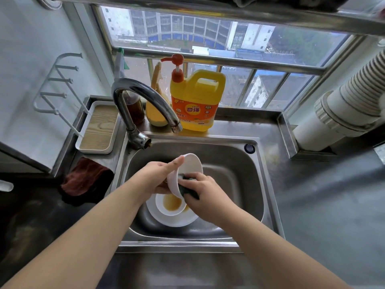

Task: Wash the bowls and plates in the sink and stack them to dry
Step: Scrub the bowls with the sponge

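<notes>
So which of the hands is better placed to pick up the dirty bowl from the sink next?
Probably the left hand: it holds only the white bowl and would be free once that is set down, while the right hand grips the sponge. The dirty bowl lies just below both.

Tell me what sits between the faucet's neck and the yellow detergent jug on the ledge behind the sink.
In the head view, a yellow-orange spray bottle stands between the faucet and the detergent jug.

Gleaming dully: brushed steel sink (pixel 258 184) and polished metal tap (pixel 145 97). Shining glossy white: glazed bowl (pixel 192 170). Looking smooth: yellow plastic detergent jug (pixel 195 101). Showing wood grain: tray (pixel 100 126).
</notes>
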Tool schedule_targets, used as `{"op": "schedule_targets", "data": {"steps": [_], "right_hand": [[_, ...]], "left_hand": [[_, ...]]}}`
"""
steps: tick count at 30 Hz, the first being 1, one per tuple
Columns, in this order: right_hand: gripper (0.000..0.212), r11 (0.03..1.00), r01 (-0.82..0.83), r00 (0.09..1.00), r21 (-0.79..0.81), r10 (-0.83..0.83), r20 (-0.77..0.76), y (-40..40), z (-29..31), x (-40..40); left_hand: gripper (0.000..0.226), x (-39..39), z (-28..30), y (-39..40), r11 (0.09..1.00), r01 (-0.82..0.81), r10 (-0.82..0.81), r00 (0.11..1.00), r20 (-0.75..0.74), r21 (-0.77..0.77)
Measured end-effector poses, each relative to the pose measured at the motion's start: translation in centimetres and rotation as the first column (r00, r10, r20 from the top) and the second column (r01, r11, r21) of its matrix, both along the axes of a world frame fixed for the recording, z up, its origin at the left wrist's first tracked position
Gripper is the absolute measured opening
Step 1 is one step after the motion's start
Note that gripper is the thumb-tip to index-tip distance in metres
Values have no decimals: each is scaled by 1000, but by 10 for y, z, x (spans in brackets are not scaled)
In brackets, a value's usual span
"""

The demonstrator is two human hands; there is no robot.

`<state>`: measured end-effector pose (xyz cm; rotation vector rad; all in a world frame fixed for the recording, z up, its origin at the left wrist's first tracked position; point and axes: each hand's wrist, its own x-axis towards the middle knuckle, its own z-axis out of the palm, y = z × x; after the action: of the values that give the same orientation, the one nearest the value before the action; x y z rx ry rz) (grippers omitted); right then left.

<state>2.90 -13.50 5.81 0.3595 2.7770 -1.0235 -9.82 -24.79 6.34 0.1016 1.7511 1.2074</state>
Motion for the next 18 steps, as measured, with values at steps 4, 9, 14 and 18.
{"op": "schedule_targets", "data": {"steps": [4, 9, 14, 18], "right_hand": [[36, 722, 445, 892, -529, -413, 186, -3, 10, -5], [19, 333, 538, 806, -775, -472, 357, -5, 25, -7], [36, 758, 322, 934, -567, -352, 59, -11, 12, -5], [36, 996, -45, 997, 77, 49, -61, -2, -9, 5]], "left_hand": [[78, 8, -8, 0, 990, 10, -17, 999, 47, 142], [74, 21, -25, -10, 938, -66, 51, 997, 53, 342], [57, 16, -13, -9, 912, -97, 85, 995, 48, 399], [47, 9, 3, -4, 973, -5, 20, 998, -62, 229]]}}
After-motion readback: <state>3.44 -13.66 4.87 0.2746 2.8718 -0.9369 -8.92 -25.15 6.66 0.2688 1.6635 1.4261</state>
